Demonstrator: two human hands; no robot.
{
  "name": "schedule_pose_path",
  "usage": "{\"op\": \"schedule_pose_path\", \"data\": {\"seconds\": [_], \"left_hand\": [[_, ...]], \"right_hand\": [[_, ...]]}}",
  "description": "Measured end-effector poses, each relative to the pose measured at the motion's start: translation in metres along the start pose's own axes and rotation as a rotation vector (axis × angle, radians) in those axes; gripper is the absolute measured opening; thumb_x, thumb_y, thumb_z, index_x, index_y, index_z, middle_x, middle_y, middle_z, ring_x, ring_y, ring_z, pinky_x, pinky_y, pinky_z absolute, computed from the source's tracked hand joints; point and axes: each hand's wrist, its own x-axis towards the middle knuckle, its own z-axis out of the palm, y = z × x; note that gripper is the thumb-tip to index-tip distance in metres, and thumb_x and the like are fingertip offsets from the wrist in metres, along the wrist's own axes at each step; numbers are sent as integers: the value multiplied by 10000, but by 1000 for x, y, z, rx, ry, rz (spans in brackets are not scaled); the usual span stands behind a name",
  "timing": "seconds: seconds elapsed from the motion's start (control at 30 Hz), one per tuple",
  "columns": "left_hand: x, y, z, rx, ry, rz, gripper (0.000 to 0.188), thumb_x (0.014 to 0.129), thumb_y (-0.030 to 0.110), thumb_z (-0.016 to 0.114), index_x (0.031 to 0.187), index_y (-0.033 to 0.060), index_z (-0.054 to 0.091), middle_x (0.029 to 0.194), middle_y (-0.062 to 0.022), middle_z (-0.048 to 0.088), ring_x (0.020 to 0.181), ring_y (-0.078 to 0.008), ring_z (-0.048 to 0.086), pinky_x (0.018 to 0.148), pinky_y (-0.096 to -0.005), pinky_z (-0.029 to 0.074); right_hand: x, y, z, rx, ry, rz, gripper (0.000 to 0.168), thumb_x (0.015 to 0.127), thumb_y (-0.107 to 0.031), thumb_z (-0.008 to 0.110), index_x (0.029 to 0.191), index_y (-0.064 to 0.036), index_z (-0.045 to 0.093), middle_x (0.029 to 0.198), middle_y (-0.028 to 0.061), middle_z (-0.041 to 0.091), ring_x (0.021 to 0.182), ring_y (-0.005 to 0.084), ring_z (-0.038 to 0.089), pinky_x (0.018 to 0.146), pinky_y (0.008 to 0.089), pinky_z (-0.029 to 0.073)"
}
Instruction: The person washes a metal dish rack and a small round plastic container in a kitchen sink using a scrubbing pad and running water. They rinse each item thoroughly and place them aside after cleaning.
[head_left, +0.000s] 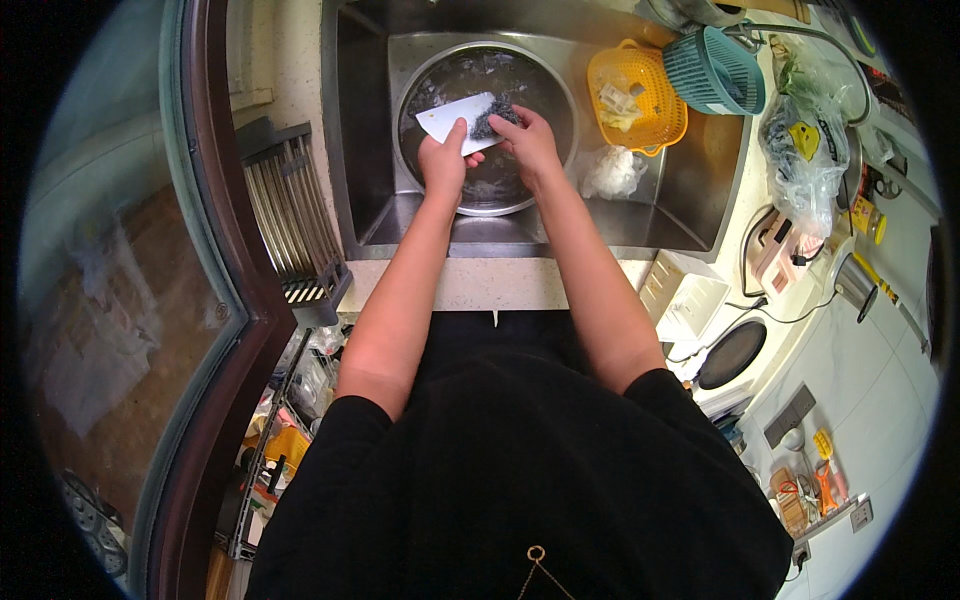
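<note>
My left hand (444, 163) grips the lower left edge of a flat white piece (450, 120) with straight edges, thumb on top; I cannot tell its material. In my right hand (531, 142) is a dark grey scouring pad (493, 120), pressed against the right part of the white piece. Both hands are above a round metal basin (486, 202) holding murky water (487, 71). The basin stands in a stainless steel sink (622, 221). My right fingers partly hide the pad.
Right in the sink are an orange plastic basket (646, 127) with scraps inside and a crumpled white plastic bag (613, 174). A teal basket (712, 71) sits at the sink's corner. Left of the sink lies a roll-up drying rack (289, 202), beside a brown window frame (247, 300).
</note>
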Motion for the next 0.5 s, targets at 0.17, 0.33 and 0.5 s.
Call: {"op": "schedule_pose_path", "data": {"seconds": [0.17,0.33,0.5], "left_hand": [[1,-5,1,-12,40,23,244,993,200,593,1014,-38,641,761,-93,680,470,-147,591,394,-256,437],[5,-12,0,112,26,-40,228,984,172,602,1075,-36,624,821,-95,693,516,-150,621,414,-252,467],[-4,-19,8,229,12,-4,183,957,125,628,976,-55,654,757,-121,698,525,-172,644,444,-281,497]], "right_hand": [[-3,-3,-6,104,-138,217,355,798,-120,818,1074,33,656,975,80,699,854,188,688,732,310,565],[-5,15,4,57,14,160,280,851,-57,759,1060,70,622,948,161,699,802,249,711,713,352,603],[11,22,24,-371,463,-30,297,796,-136,802,919,96,662,909,236,710,785,313,711,703,444,552]]}}
